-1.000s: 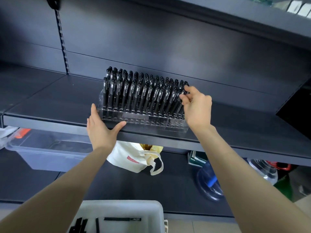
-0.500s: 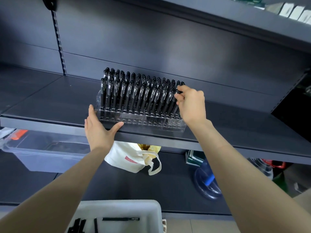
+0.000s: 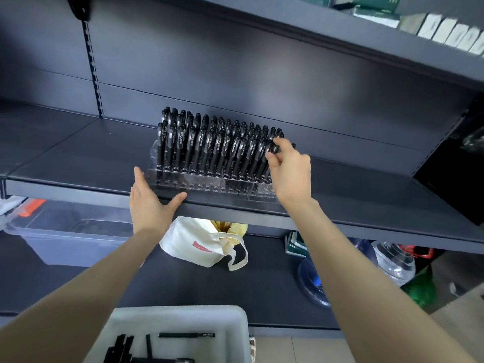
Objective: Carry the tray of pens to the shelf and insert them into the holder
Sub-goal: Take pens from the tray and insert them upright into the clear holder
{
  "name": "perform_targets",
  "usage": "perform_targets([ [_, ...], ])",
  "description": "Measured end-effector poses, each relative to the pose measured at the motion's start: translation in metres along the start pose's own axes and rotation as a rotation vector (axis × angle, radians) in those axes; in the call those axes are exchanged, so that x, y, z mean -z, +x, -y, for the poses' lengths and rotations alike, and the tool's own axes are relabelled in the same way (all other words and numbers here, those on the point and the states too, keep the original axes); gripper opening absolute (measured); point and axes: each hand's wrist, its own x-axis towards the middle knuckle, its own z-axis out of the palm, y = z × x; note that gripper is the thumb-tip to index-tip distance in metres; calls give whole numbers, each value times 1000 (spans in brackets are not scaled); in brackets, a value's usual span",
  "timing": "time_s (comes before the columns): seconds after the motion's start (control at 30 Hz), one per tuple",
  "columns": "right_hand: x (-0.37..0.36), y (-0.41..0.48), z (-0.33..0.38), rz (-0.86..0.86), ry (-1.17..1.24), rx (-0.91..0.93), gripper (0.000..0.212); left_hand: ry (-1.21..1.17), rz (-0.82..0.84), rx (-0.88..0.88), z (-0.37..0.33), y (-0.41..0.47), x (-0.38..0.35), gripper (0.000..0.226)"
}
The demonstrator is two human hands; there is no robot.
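One clear holder (image 3: 209, 185) on the shelf (image 3: 78, 158), dozens of black pens (image 3: 209, 145) upright. Our left hand (image 3: 150, 205), spread flat, at its left corner; our right hand (image 3: 290, 174) pinches one pen (image 3: 273, 145). One tray (image 3: 235, 318) below: several loose pens (image 3: 186, 335).

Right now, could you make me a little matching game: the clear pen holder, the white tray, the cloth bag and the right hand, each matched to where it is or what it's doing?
1 clear pen holder
2 white tray
3 white cloth bag
4 right hand

A on the lower shelf
B pinching a black pen
C on the middle shelf, near its front edge
D lowest in view, holding loose pens

Pairs: 1-C, 2-D, 3-A, 4-B.
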Motion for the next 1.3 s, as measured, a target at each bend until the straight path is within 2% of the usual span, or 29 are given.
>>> perform_targets([
  [0.17, -12, -45, 15, 10, 93, 36, 34, 129, 73, -76, 22, -38, 36, 83],
  [0.33, -54, -117, 21, 151, 167, -26, 32, 344, 227, -57, 75, -96, 81, 64],
  [0.4, -76, -155, 21, 215, 201, -63, 30, 400, 289, 17, 100, -125, 97, 62],
  [0.5, -107, -215, 22, 342, 234, -164, 28, 426, 397, 222, 140, -171, 116, 60],
  [0.6, -143, -274, 20, 524, 232, -278, 33, 368, 433, 400, 170, -213, 125, 62],
  [0.77, -189, -353, 19, 804, 219, -420, 44, 332, 469, 479, 187, -236, 119, 61],
  [0.87, -209, -380, 15, 903, 211, -512, 54, 264, 434, 548, 215, -248, 114, 68],
  [0.93, -219, -389, 14, 917, 205, -580, 58, 239, 420, 600, 214, -251, 114, 71],
  [1.0, -225, -393, 12, 846, 161, -585, 54, 239, 420, 639, 204, -248, 114, 59],
  [1.13, -235, -386, 1, 650, -48, -413, 55, 245, 393, 637, 206, -248, 111, 51],
  [1.2, -241, -382, -9, 699, -137, -400, 52, 253, 376, 598, 208, -250, 110, 50],
  [1.3, -241, -382, -22, 798, -250, -369, 34, 263, 369, 580, 210, -251, 108, 54],
])
